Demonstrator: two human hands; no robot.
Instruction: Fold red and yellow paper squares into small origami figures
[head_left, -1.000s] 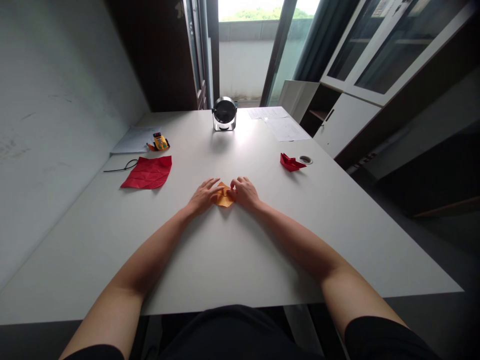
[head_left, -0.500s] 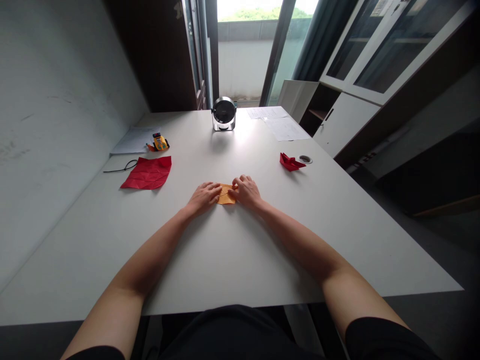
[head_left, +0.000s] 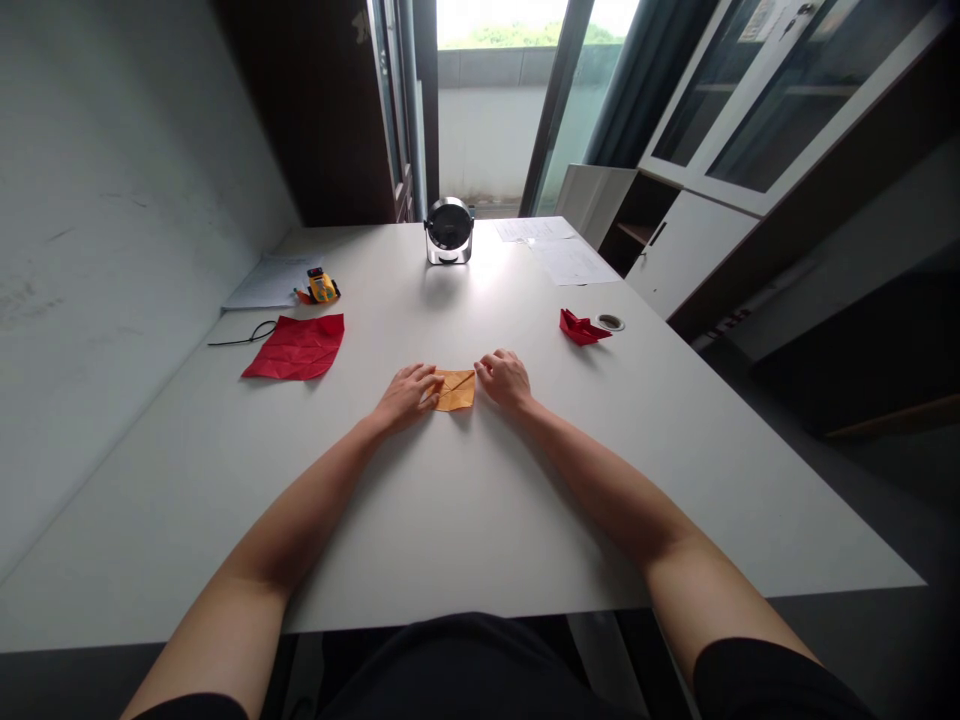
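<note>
A small folded orange paper point(head_left: 455, 389) lies flat on the white table point(head_left: 450, 520), straight ahead of me. My left hand point(head_left: 405, 395) rests palm down with its fingers stretched out, the fingertips pressing on the paper's left edge. My right hand point(head_left: 506, 378) sits just right of the paper with loosely bent, spread fingers; its fingertips are at the paper's right edge and hold nothing.
A creased red paper sheet point(head_left: 296, 346) and a black cable point(head_left: 240, 335) lie to the left, with a yellow toy point(head_left: 322, 286) behind them. A red folded paper figure point(head_left: 581, 326) sits at the right beside a round grommet point(head_left: 610, 322). A small fan point(head_left: 448, 229) and loose papers point(head_left: 570, 258) are at the far end.
My right hand has slid off the orange paper to its right edge, and the paper now lies flatter and wider. My left hand has stayed in place.
</note>
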